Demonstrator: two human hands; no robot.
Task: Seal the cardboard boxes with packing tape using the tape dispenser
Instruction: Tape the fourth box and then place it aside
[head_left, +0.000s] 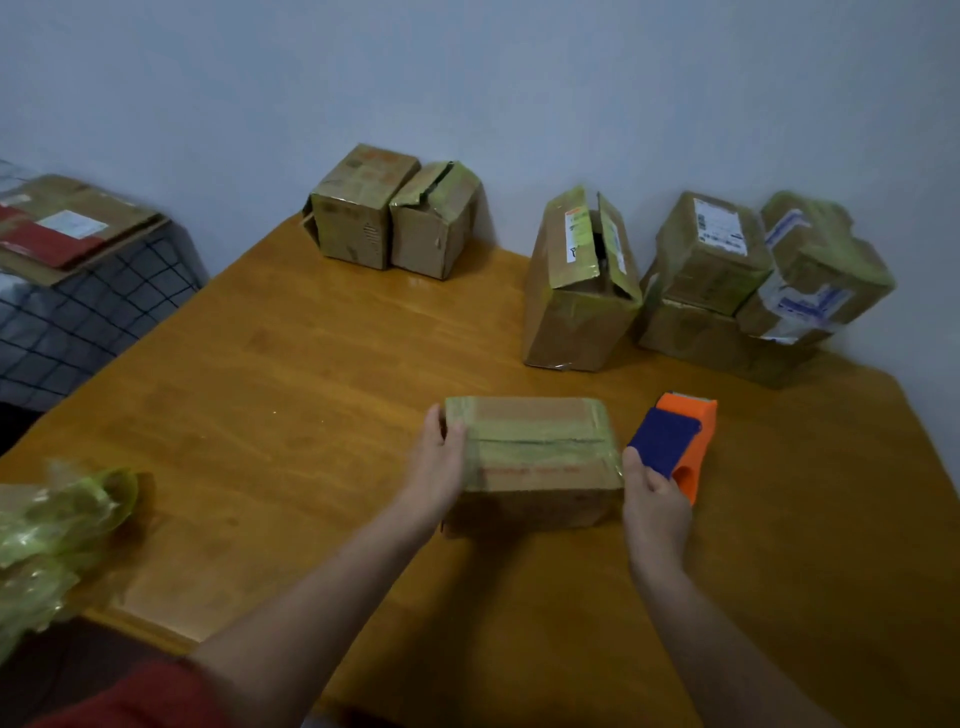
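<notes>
**A:** What sits at the left edge?

**B:** A heap of crumpled greenish film (52, 525) lies on the near left corner of the wooden table (285, 364). Below it, a red sleeve (145, 696) shows at the near edge. Farther off, past the table, flattened cardboard (67, 223) rests on a checked cloth (93, 312).

**A:** And at the far edge?

**B:** A pair of small boxes (395, 218) stands by the wall, touching side by side. The top of the right one is crumpled and partly open.

**A:** Where is the person's left hand?

**B:** The left hand (439, 462) grips the left end of a flat cardboard box (540, 452), its thumb and fingers bent over the top edge. That box lies toward the near side of the table, about the middle. Greenish tape covers its top, and the flap seam runs left to right.

**A:** And the right hand?

**B:** The right hand (654, 499) holds the orange-and-blue tape dispenser (680, 441). Its fingers curl round the handle and its thumb lies by the blue part. The dispenser is just beside the box's right end. Whether the two touch cannot be told.

**A:** Anything farther right?

**B:** A tall box (582, 312) stands beyond the dispenser, leaning a little, with its top flaps apart. At the far right, against the wall, is a stack of boxes (711, 249). Two labelled boxes sit on a lower one.
</notes>
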